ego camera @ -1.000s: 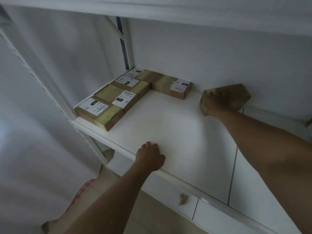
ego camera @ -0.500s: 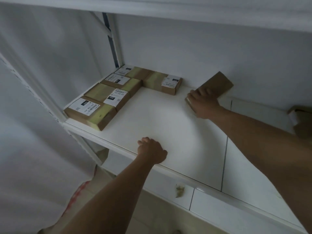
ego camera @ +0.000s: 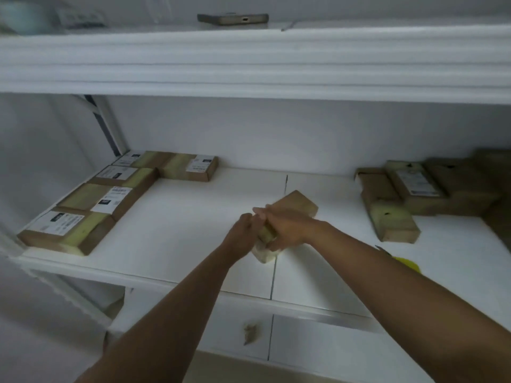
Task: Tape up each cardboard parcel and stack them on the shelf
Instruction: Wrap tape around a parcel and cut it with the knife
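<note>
**Both hands on a cardboard parcel above the middle shelf**

The right hand (ego camera: pixel 287 230) grips a brown cardboard parcel (ego camera: pixel 297 204) near the shelf's centre — its fingers (ego camera: pixel 272 246) curl round the near end, where pale tape shows. The left hand (ego camera: pixel 243 230) meets the same end from the left with curled fingers; whether it pinches the parcel or merely touches it cannot be told. The parcel is tilted, its far end pointing toward the back wall and to the right, over the seam between two panels of the white shelf (ego camera: pixel 179 244).

At the shelf's left, five taped parcels (ego camera: pixel 110 200) with white labels lie flat in an L — three along the left edge, two along the back. At the right lies a looser group of parcels (ego camera: pixel 414 194), one carrying a label, another (ego camera: pixel 390 217) angled toward the front edge. A yellow object (ego camera: pixel 406 264) shows just past the right forearm, partly hidden. On the upper shelf (ego camera: pixel 249 64) a phone (ego camera: pixel 232 19) lies flat. A scrap of tape (ego camera: pixel 250 330) clings to the lower panel.
</note>
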`<state>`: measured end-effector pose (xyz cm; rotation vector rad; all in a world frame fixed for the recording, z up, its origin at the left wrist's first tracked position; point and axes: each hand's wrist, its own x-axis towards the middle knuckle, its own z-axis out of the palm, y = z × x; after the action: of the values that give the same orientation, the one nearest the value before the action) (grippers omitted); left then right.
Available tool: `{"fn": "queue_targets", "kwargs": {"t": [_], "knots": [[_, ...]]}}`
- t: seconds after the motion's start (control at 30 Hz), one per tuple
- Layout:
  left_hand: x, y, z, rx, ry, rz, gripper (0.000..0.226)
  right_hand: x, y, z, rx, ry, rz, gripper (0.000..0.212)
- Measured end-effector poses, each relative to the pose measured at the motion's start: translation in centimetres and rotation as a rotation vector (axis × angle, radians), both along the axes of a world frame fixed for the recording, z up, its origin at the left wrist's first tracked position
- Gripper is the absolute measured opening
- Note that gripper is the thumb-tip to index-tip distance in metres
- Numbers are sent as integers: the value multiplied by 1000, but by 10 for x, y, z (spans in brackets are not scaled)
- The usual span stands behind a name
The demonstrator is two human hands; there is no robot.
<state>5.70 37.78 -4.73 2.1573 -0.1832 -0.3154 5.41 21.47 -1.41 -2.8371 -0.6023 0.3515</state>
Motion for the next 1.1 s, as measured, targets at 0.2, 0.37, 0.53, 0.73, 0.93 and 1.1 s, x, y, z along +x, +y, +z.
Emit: {"fn": "queue_targets", "kwargs": {"t": [0.2,0.37,0.53,0.73,0.93,1.1], "knots": [[-16,-82,-19,-40,-30,219,27,-45,-131,12,50,-14,-213,106],[-32,-118,-33,-45,-123,460,42,-91,-206,-2,-145,231,-300,76],[-52,-151,-31,10,-66,604,54,-111,-206,-33,182,307,-390,48],[-62,-162,-23,-85,69,674,56,-125,-216,-38,431,245,-422,37],[-72,-169,-22,-120,153,660,57,-133,-218,-54,566,140,-467,39],[-74,-174,-22,-145,210,661,55,-133,-222,-57,593,96,-453,45]]}}
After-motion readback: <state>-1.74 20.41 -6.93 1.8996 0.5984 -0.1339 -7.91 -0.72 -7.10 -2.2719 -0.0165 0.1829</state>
